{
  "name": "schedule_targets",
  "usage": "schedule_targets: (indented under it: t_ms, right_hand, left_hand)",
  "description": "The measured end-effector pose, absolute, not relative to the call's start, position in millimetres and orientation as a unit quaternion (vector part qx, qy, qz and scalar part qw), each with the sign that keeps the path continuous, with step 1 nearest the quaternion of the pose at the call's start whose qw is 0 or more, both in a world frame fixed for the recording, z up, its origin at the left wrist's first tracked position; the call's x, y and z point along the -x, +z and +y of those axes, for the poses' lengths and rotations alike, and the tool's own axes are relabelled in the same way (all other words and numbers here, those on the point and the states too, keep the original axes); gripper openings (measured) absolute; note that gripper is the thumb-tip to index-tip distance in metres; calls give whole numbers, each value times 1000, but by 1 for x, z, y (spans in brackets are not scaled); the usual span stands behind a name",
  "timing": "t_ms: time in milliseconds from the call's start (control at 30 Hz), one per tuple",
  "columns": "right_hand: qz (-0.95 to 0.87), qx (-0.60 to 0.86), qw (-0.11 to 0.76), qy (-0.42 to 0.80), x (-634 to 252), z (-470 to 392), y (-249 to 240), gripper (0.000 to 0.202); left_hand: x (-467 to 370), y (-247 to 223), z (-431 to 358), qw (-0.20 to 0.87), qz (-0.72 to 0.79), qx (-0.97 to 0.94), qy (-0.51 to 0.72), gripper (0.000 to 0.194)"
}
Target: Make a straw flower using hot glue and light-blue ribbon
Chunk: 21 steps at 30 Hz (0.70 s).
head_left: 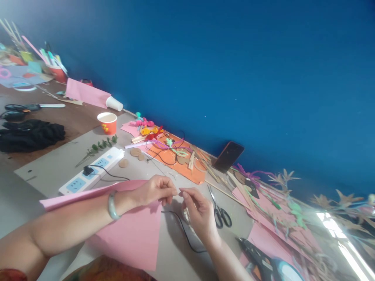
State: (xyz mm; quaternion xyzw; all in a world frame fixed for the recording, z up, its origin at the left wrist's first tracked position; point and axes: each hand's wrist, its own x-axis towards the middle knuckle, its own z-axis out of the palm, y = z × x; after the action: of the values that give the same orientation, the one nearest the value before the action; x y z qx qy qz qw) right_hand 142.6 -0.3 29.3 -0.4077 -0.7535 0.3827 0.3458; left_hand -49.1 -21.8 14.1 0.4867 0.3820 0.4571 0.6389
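Observation:
My left hand (159, 189), with a pale bangle (111, 205) on its wrist, is closed in a pinch above a pink sheet (131, 238). My right hand (199, 210) faces it, thumb and forefinger pinched together, the fingertips of both hands nearly meeting. Whatever lies between the fingertips is too small to make out. Behind my right hand a pale round item (186, 214) is partly hidden. A black cable (183, 230) curves on the table below the hands. Black-handled scissors (219, 214) lie just right of my right hand.
A white power strip (93, 170) and a red paper cup (107, 124) are at left. Orange paper (193, 171) with craft bits lies behind the hands. A phone (229, 156) leans on the blue wall (234, 78). A black glue gun (258, 257) sits at lower right.

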Motion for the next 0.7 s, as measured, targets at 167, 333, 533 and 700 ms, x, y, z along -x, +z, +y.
schedule_targets:
  t_ms: [167,333,533,700]
  right_hand:
    - [-714,441,352,414,-143,0,29,23]
    - [-684,461,357,439,-142,0,29,19]
    - [-653,431,356,511,-141,-1,30,27]
    - [-633,450,328,538,-140,-2,33,34]
  left_hand:
    - [51,15,-18,607,400,-480,491,30]
    - [52,15,-16,585,432,-460,510,41]
    - [54,20,-18,546,458,-502,491,60]
    - [54,23,-21,570,418,-499,502,45]
